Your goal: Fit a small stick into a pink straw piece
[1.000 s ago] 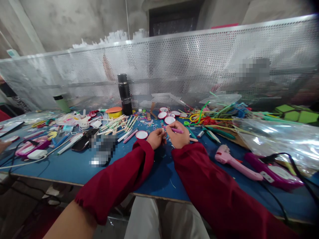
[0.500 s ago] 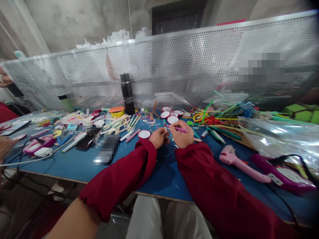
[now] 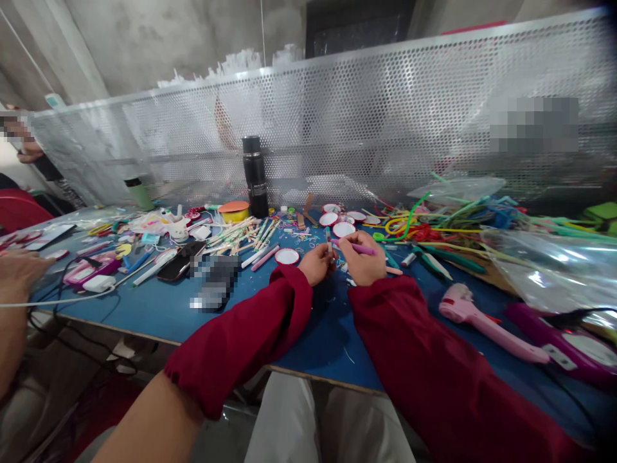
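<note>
My left hand (image 3: pixel 317 265), in a dark red sleeve, is closed in a pinch around a small pale stick with a grey-teal upper end (image 3: pixel 328 233). My right hand (image 3: pixel 365 263) grips a purple marker (image 3: pixel 365 249) like a pen, its front end pointing left at the small stick. Both hands meet just above the blue table (image 3: pixel 332 350); whether marker and stick touch I cannot make out. White round lids with red rims (image 3: pixel 287 256) lie left of and behind the hands. Beside the left forearm are a pink marker (image 3: pixel 265 258) and a white one.
A black bottle (image 3: pixel 255 177) stands before the perforated metal screen (image 3: pixel 337 122). On the right lie pliers (image 3: pixel 431 262), a pink glue gun (image 3: pixel 491 328) and coloured pipe cleaners (image 3: pixel 424 228). A black phone (image 3: pixel 180 261) lies left; another person's hand (image 3: pixel 22 273) rests at the far left.
The camera view has turned slightly left, so everything appears shifted right. Both hands keep their holds on stick and marker. The other person's hand and forearm show more at the left edge.
</note>
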A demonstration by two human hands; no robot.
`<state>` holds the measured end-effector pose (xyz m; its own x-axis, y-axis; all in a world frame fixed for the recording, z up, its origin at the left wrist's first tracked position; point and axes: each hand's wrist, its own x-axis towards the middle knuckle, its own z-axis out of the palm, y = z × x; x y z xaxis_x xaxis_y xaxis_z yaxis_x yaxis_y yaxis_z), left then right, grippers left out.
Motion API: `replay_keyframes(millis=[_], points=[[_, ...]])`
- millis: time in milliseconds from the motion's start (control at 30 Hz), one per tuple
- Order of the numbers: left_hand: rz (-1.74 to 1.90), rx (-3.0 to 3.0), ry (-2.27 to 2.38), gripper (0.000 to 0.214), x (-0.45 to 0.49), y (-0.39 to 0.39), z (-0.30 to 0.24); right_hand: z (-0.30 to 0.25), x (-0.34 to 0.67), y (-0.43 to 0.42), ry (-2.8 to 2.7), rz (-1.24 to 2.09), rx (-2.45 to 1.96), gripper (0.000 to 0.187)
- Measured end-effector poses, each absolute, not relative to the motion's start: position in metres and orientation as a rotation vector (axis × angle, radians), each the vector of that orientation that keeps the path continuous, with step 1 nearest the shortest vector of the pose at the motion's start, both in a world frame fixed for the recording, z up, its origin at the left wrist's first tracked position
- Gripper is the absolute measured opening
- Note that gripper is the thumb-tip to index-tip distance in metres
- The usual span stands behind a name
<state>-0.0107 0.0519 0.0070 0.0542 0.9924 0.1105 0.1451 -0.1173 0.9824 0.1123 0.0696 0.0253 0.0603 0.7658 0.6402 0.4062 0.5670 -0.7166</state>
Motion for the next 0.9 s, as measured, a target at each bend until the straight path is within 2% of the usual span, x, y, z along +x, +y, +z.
replay_keyframes(millis=[400, 900], points=[[1.216, 1.335, 1.232, 0.015, -0.006, 0.051, 0.005, 0.027, 0.112, 0.069, -1.532, 0.506, -1.030, 0.016], [1.218, 1.276, 1.126, 0.016, -0.002, 0.063, -0.007, 0.034, 0.113, 0.063, -1.544, 0.387, -1.188, 0.016]])
